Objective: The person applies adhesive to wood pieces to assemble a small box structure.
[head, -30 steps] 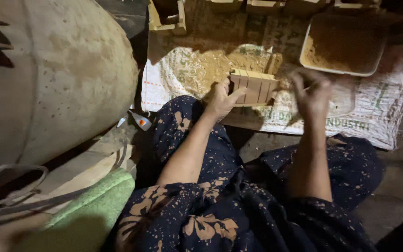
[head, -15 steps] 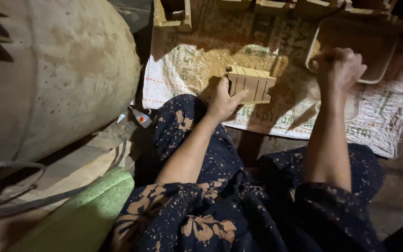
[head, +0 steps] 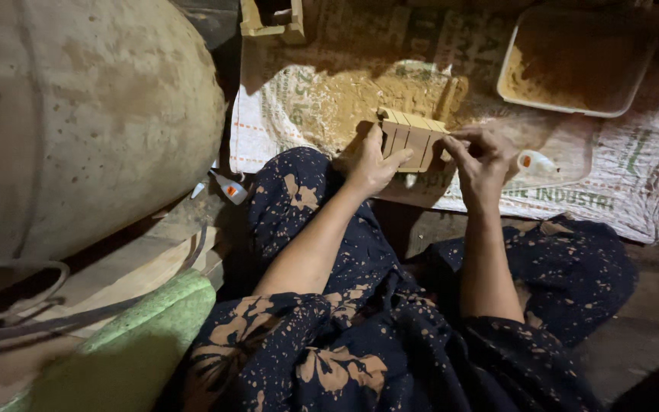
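A small wooden piece made of several slats side by side (head: 415,140) rests on a printed white sack (head: 634,191) spread on the floor. My left hand (head: 369,166) grips its left edge, thumb on top. My right hand (head: 479,156) pinches its right end with the fingertips. A heap of sawdust (head: 360,95) lies on the sack just behind the piece. A small glue bottle with an orange cap (head: 534,162) lies to the right of my right hand.
A white tray of sawdust (head: 573,65) sits at the back right. A large pale rounded drum (head: 85,122) fills the left. Another small glue bottle (head: 226,187) lies by my left knee. A green foam pad (head: 139,351) and cords lie at lower left.
My right hand came down from the sawdust tray and now pinches the right end of the slatted piece. My left hand has kept its hold.
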